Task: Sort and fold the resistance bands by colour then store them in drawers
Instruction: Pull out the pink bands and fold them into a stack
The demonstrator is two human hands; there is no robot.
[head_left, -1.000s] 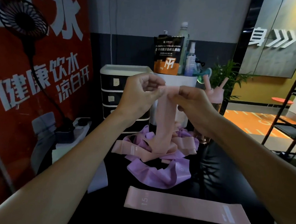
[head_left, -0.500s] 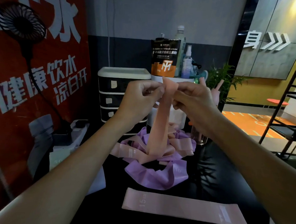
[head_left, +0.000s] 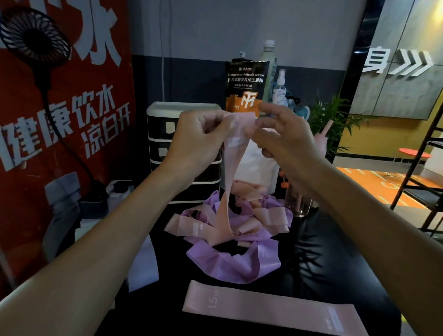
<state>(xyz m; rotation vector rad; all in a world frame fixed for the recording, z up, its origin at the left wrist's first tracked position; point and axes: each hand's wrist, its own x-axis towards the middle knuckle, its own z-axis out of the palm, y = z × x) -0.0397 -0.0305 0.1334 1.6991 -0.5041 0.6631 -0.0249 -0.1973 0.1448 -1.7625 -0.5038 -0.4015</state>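
Pink band (head_left: 238,153) mid-frame, top edge pinched between left hand (head_left: 199,138) and right hand (head_left: 286,143), close together | long axis vertical, tail trailing into pile (head_left: 261,213) below | equally near both | drawers (head_left: 157,138) behind-left

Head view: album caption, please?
A pink band hangs from the left hand and right hand into a tangled pile.

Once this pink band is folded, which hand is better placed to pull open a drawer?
Probably the left. The left hand pinches the lifted pink band directly in front of the drawer unit; the right hand holds the other edge farther right, before the white pouch.
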